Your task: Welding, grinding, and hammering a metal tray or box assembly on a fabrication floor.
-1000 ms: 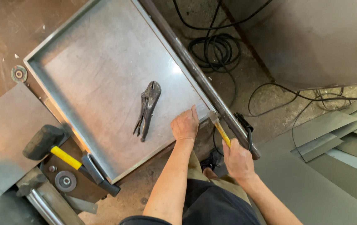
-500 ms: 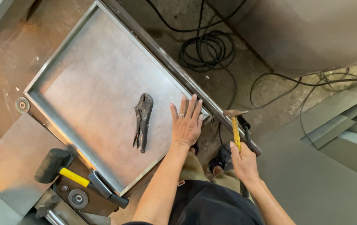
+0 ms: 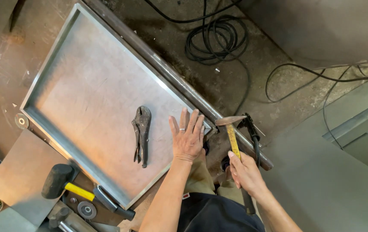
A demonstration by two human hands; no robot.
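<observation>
Right hand (image 3: 245,172) is gripping a hammer (image 3: 233,136) by its yellow handle, fingers clenched round it; the hammer head is sitting just above the near right corner of the metal tray (image 3: 85,86), right at the rim, beside the steel bar (image 3: 179,81) running along the tray's right edge. Left hand (image 3: 187,137) is lying flat and open on the tray floor, fingers spread, pressing down just left of that corner and holding nothing; ring showing on one finger. Hammer head is sitting just right of the left fingertips, close but not touching as far as I can tell. Locking pliers (image 3: 141,135) are lying loose on the tray, just left of the left hand, untouched. A black rubber mallet (image 3: 70,185) with a yellow handle is resting off the tray's near edge, well apart from both hands. Black cables (image 3: 212,41) are coiling on the floor beyond the bar.
</observation>
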